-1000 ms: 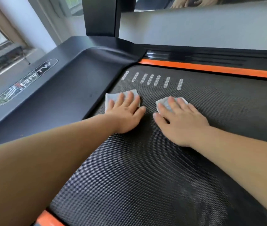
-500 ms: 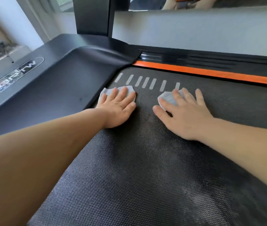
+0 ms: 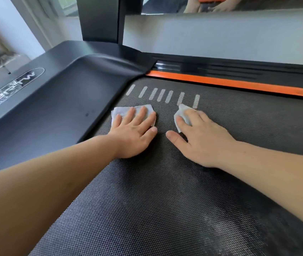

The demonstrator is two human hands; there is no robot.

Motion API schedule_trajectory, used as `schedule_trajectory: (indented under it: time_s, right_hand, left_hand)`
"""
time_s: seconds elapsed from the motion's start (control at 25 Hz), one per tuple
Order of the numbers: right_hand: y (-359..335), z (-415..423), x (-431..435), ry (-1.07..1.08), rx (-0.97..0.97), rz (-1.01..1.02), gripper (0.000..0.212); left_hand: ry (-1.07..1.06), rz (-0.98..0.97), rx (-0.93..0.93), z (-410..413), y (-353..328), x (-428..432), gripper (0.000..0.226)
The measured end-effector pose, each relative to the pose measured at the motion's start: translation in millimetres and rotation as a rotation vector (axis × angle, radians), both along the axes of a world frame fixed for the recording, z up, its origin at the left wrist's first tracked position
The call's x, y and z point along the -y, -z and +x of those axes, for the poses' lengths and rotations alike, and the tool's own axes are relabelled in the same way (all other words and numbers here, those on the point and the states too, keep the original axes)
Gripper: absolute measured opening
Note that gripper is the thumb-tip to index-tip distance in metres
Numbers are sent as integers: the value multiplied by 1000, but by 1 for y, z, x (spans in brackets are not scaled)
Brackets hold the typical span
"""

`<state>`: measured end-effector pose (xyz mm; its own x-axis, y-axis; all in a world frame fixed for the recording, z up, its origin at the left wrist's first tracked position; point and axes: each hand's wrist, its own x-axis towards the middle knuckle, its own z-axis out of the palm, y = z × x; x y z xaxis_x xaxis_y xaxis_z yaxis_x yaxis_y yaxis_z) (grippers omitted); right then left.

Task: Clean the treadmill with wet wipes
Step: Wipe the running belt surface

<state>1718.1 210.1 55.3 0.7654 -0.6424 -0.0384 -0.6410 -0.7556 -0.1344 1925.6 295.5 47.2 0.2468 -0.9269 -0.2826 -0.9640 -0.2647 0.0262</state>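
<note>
Head view: my left hand (image 3: 134,133) and right hand (image 3: 200,139), fingers spread, press white crumpled wet wipes (image 3: 123,110) flat.
Black textured treadmill belt (image 3: 147,200) beneath; orange strip (image 3: 221,82) beyond.

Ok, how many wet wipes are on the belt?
2. The left wipe lies under the fingers of the left hand by the side rail; the right wipe is under the fingers of the right hand, below the white dashes. Both are partly covered.

Treadmill belt (image 3: 147,200): rough dimpled weave, matt. Side rail (image 3: 64,111) at 10 o'clock: smooth matt plastic. Wet wipes (image 3: 121,110) (image 3: 182,110): thin crumpled cloth.
</note>
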Motion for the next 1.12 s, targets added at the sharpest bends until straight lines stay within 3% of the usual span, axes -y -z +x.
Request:
schedule_trajectory:
  time_s: [0.24,0.4,0.56,0.68,0.92,1.12]
  right_hand:
    - [1,4,-1,57,-125,91,94]
    - [-1,22,15,204,-195,115,115]
    - [2,42,26,-26,-209,88,115]
    - [4,50,56,-54,-193,112,102]
    - [5,68,86,216,-131,193,92]
    - [10,41,73,-38,-95,79,100]
  left_hand:
    - [-24,33,-8,-4,-4,-1,63]
    - [99,64,21,1,-13,5,65]
    - [226,56,-15,34,-25,29,56]
    - [104,17,28,51,-15,64,53]
    - [-137,-13,44,35,-8,129,60]
    - [207,-37,-21,56,-7,113,56]
